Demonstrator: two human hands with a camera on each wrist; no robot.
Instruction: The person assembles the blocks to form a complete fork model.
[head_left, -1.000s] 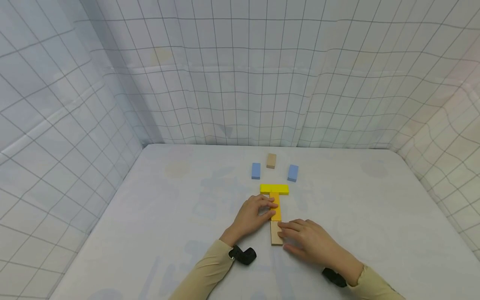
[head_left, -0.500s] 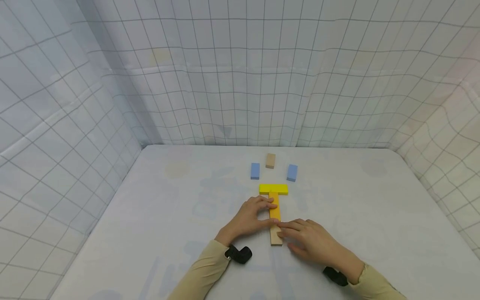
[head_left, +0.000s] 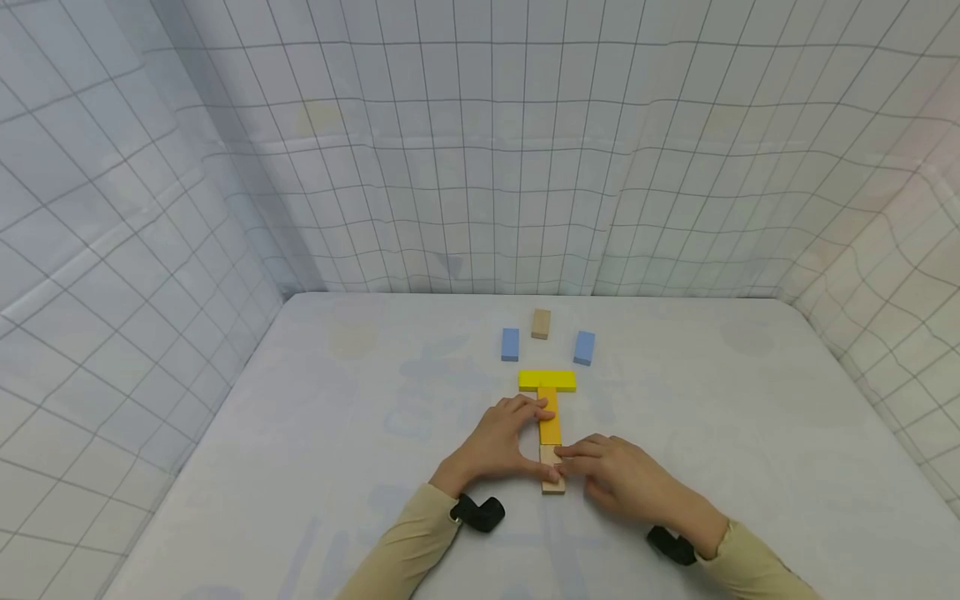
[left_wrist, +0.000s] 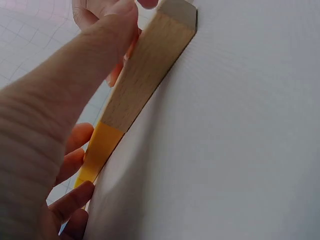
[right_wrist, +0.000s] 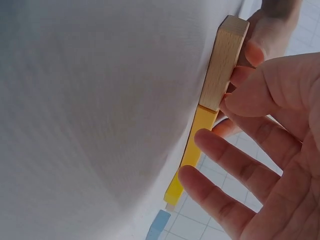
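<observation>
In the head view a plain wooden block (head_left: 553, 488) lies flat, end to end with an orange block (head_left: 551, 432). A yellow block (head_left: 547, 380) lies crosswise at the orange one's far end, forming a T. My left hand (head_left: 498, 442) comes from the left, fingertips over the orange block and thumb on the wooden block's top. From the right, my right hand (head_left: 626, 475) rests its fingertips on the wooden block. The right wrist view shows its fingers (right_wrist: 240, 162) spread loosely beside the row. The wooden and orange blocks meet closely in both wrist views.
Beyond the T lie two blue blocks, one on the left (head_left: 510, 344) and one on the right (head_left: 584, 347), with a small wooden block (head_left: 541, 323) between and slightly behind them. White gridded curtains (head_left: 480, 167) enclose the white table (head_left: 337, 400) at the back and sides.
My left thumb has moved from beside the orange block down onto the wooden block's top. My right thumb has drawn in slightly. The blocks appear to stay put.
</observation>
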